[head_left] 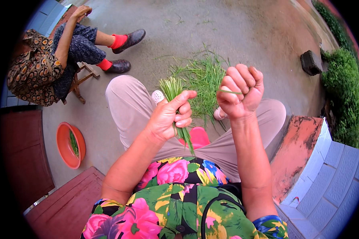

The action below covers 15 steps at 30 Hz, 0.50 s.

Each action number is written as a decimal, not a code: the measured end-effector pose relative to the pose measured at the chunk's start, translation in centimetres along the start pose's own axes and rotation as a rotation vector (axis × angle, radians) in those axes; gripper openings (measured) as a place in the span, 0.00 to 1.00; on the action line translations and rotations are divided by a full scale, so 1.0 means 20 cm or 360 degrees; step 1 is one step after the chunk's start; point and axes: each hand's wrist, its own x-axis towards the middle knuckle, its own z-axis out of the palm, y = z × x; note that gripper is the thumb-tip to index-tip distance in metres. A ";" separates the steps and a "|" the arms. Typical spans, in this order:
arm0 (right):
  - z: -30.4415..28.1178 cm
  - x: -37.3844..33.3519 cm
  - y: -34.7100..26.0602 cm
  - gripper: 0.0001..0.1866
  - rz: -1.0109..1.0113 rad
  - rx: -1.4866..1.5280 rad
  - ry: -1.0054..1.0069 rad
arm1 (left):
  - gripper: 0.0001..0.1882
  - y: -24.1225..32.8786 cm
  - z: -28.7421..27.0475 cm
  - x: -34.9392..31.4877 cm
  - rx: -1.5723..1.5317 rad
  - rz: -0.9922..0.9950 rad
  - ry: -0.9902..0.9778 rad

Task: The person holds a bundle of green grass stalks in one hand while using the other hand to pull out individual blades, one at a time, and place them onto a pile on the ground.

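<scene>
My left hand point(172, 115) is closed around a bundle of green stalks point(172, 88). Their pale cut ends fan out above the fist, and the green tips hang out below it toward my lap. Raised over my right knee, my right hand point(240, 92) is curled into a fist. A thin green blade point(229, 92) sticks out sideways from its fingers. On the ground between my feet lies a loose pile of long green stalks point(203, 79), spread out behind both hands.
A pink seat point(197, 137) shows between my thighs. At left stands an orange basin point(64, 145) holding some greens. Another person point(73, 49) sits on a wooden stool point(83, 81). A dark block point(311, 62) and bushes point(343, 91) are at right, near a low brick wall point(331, 175).
</scene>
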 end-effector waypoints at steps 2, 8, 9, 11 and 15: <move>-0.01 -0.01 0.01 0.17 0.0061 -0.0144 -0.0025 | 0.11 0.01 0.03 0.01 -0.0027 0.0076 -0.0030; -0.01 -0.04 0.05 0.17 0.0204 -0.0341 -0.0035 | 0.10 0.08 0.05 0.00 0.0033 0.0295 -0.0077; -0.01 -0.04 0.05 0.17 0.0242 -0.0392 -0.0029 | 0.10 0.08 0.05 0.00 0.0059 0.0343 -0.0112; 0.00 -0.04 0.07 0.17 0.0249 -0.0382 -0.0002 | 0.09 0.09 0.06 -0.01 0.0072 0.0368 -0.0130; -0.01 -0.03 0.08 0.17 0.0267 -0.0428 0.0023 | 0.09 0.10 0.07 -0.02 0.0107 0.0428 -0.0109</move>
